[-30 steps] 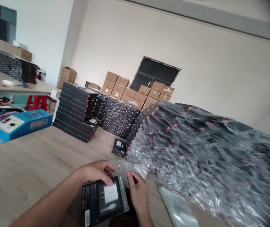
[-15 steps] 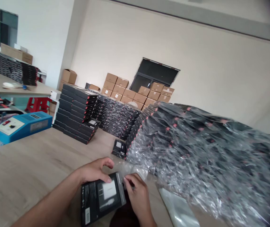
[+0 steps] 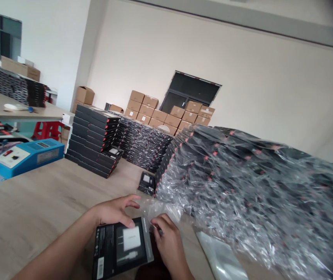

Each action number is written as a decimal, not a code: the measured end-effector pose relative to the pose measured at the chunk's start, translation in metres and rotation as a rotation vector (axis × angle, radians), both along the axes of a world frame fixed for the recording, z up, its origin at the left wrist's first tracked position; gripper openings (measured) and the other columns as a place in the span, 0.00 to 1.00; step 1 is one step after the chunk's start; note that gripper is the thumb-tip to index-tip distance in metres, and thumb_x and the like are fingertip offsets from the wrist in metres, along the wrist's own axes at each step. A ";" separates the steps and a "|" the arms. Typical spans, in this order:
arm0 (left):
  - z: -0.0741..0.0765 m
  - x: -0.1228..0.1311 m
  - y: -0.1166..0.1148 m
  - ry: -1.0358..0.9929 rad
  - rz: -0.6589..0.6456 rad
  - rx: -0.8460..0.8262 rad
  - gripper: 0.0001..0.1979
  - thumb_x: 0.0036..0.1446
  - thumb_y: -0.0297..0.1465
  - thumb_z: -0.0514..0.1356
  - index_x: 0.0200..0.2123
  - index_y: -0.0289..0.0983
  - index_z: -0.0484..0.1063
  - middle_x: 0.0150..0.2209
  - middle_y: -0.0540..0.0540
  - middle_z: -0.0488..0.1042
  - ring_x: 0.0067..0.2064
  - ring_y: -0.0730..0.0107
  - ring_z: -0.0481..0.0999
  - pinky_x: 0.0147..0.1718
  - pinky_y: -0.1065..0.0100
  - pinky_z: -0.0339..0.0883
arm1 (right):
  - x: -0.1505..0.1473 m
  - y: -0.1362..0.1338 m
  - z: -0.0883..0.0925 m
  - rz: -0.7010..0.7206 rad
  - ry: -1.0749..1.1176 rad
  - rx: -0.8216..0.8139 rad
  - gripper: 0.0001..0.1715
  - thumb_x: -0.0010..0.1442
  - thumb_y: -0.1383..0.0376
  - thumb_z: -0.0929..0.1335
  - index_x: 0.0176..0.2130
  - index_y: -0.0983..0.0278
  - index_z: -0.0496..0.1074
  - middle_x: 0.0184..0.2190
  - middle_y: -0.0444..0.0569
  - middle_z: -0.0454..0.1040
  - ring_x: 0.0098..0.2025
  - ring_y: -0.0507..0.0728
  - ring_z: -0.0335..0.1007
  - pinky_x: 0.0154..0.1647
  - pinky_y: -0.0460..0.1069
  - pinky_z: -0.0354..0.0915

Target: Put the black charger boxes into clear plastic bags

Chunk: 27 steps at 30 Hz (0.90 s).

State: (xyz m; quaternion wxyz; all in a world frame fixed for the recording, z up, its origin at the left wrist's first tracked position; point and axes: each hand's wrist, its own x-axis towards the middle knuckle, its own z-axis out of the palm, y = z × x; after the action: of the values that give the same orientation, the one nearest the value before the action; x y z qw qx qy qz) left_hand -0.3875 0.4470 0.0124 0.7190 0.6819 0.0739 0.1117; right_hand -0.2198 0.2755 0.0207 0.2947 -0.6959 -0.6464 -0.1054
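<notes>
My left hand point(image 3: 115, 211) grips a flat black box point(image 3: 106, 249) by its far edge, thumb pressed on the front and fingers behind. On the box's face are a white charger and a cable plug, with a barcode label at the lower left. By the box's right edge, my right hand point(image 3: 169, 241) is closed in a pinch; what lies between its fingertips is too small to make out. Crumpled clear plastic point(image 3: 163, 209) lies just beyond both hands. A flat pile of clear plastic bags point(image 3: 220, 254) rests to the right of my right hand.
A large heap of plastic-wrapped black boxes point(image 3: 242, 194) fills the right side. A stack of black boxes point(image 3: 93, 140) stands at the back left, near a blue machine point(image 3: 29, 155). One black box point(image 3: 147, 182) lies by the heap. Cardboard cartons point(image 3: 154, 112) are piled behind.
The black box has shifted slightly left and down with my left hand. My right hand stays pinched near its right edge, moved only a little left.
</notes>
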 end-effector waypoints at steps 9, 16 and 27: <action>-0.006 0.014 -0.009 0.058 0.043 -0.048 0.39 0.37 0.26 0.66 0.55 0.40 0.60 0.45 0.46 0.72 0.42 0.66 0.71 0.39 0.69 0.62 | -0.002 0.003 -0.010 -0.077 0.201 0.084 0.07 0.60 0.63 0.63 0.30 0.61 0.68 0.27 0.44 0.72 0.29 0.53 0.69 0.32 0.45 0.62; -0.001 0.011 -0.016 0.011 0.140 0.268 0.26 0.43 0.27 0.61 0.50 0.38 0.69 0.46 0.46 0.72 0.43 0.65 0.71 0.40 0.69 0.63 | -0.005 0.005 -0.012 -0.076 0.121 0.111 0.05 0.56 0.69 0.63 0.28 0.61 0.66 0.26 0.44 0.70 0.28 0.52 0.67 0.31 0.45 0.63; -0.001 0.012 -0.018 -0.014 0.283 0.499 0.22 0.53 0.31 0.55 0.53 0.43 0.70 0.52 0.46 0.71 0.53 0.62 0.69 0.54 0.66 0.58 | 0.013 0.005 -0.014 -0.457 0.244 0.163 0.13 0.54 0.55 0.66 0.23 0.59 0.67 0.20 0.46 0.70 0.23 0.58 0.67 0.26 0.50 0.61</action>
State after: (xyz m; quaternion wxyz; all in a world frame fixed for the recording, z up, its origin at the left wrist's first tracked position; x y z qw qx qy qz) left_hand -0.3758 0.4291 0.0110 0.5068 0.8200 0.1335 0.2302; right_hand -0.2067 0.2807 0.0065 0.3940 -0.8053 -0.4216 -0.1364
